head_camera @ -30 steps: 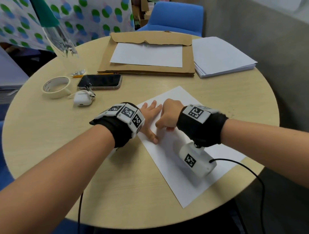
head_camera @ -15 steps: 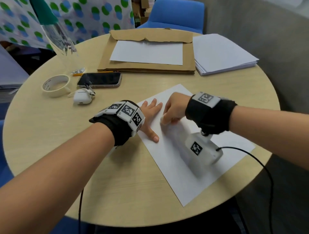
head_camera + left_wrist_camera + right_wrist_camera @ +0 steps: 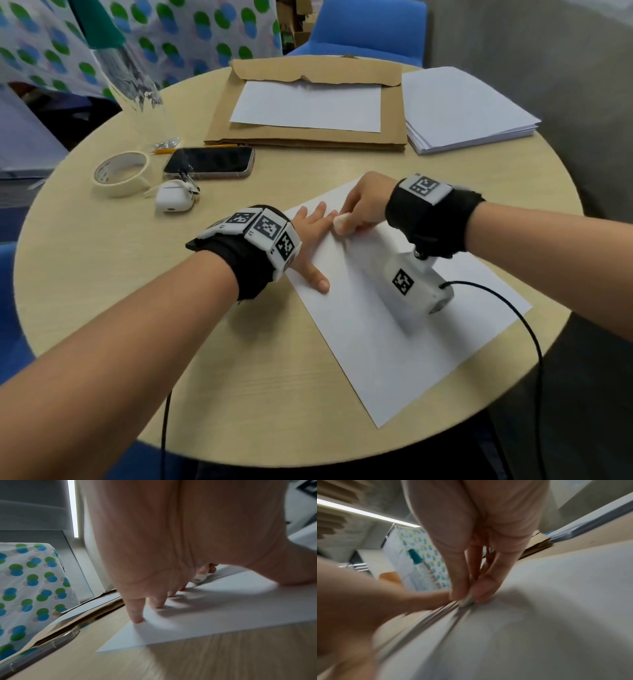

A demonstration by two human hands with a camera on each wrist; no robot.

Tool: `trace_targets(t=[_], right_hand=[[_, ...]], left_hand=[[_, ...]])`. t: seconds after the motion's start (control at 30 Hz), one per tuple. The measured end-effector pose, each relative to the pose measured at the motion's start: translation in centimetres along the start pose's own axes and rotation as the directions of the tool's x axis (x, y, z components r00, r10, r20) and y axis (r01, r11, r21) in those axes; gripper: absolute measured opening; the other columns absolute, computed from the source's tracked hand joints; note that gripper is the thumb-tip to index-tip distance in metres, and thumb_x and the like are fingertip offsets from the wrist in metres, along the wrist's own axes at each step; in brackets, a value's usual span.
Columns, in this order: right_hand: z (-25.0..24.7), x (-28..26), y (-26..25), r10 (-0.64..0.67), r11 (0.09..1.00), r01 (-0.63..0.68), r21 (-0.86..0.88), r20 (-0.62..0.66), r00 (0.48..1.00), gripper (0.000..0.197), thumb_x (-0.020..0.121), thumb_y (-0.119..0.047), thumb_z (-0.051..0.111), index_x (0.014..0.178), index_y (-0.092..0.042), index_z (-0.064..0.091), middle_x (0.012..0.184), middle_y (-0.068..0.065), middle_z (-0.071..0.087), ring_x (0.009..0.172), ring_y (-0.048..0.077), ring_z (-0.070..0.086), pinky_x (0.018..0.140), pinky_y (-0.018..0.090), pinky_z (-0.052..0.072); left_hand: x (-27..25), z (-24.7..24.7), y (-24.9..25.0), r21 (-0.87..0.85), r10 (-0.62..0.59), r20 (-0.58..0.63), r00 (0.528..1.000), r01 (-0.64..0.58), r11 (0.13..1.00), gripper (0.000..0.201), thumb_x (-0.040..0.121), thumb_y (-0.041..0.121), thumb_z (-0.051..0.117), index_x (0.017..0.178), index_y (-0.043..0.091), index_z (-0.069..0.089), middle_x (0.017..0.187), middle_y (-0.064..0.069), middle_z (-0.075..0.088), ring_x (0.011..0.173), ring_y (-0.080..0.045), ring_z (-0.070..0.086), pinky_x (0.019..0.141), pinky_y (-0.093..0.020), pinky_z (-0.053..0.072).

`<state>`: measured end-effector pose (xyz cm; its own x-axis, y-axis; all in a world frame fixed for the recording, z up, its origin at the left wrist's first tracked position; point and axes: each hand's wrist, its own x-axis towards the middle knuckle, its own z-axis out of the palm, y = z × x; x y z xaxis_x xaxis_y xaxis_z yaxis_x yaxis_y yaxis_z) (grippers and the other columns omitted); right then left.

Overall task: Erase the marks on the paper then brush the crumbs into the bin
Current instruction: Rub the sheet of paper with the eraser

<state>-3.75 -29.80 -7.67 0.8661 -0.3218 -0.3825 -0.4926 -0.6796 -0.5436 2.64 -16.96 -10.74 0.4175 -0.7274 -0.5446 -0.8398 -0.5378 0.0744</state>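
A white sheet of paper [image 3: 394,329] lies slanted on the round wooden table [image 3: 102,260]. My left hand [image 3: 313,240] lies flat on the sheet's left edge, fingers spread and pressing it down [image 3: 137,619]. Just to its right, my right hand [image 3: 363,209] pinches a small white eraser [image 3: 340,221] against the paper, its tip beside my left fingertips. The right wrist view is blurred; thumb and fingers squeeze the eraser [image 3: 465,602] on the paper. The eraser [image 3: 199,578] also shows past my left palm. No marks on the sheet can be made out.
Behind the sheet lie a phone [image 3: 209,162], a white earbud case [image 3: 173,200], a tape roll [image 3: 120,173] and a pencil [image 3: 191,148]. A cardboard folder [image 3: 308,137] carrying a sheet and a paper stack [image 3: 462,109] sit at the back. A blue chair [image 3: 363,31] stands beyond.
My right hand with the eraser has slid away from me and to the right along the paper. My left hand stays pressed on the sheet's edge.
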Motion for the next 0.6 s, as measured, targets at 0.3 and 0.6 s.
trace_targets(t=[0.3, 0.6], right_hand=[[0.2, -1.7, 0.6, 0.01, 0.998, 0.0, -0.061, 0.155, 0.988, 0.021, 0.07, -0.027, 0.081, 0.087, -0.016, 0.074, 0.07, 0.0, 0.065, 0.057, 0.01, 0.055, 0.051, 0.015, 0.046], [2.3, -3.4, 1.3, -0.018, 1.0, 0.018, -0.003, 0.189, 0.982, 0.016, 0.07, -0.024, 0.079, 0.08, -0.013, 0.074, 0.076, 0.01, 0.07, 0.057, 0.014, 0.054, 0.057, 0.023, 0.047]], left_hand=[[0.6, 0.0, -0.1, 0.028, -0.005, 0.033, 0.999, 0.004, 1.0, 0.13, 0.065, 0.056, 0.074, 0.147, 0.02, -0.02, 0.156, -0.004, -0.023, 0.144, -0.033, -0.012, 0.115, -0.052, 0.006], [0.8, -0.1, 0.0, 0.051, -0.016, 0.043, 0.999, 0.014, 0.999, 0.132, 0.064, 0.057, 0.074, 0.146, 0.019, -0.022, 0.155, -0.004, -0.024, 0.144, -0.033, -0.012, 0.115, -0.05, 0.005]])
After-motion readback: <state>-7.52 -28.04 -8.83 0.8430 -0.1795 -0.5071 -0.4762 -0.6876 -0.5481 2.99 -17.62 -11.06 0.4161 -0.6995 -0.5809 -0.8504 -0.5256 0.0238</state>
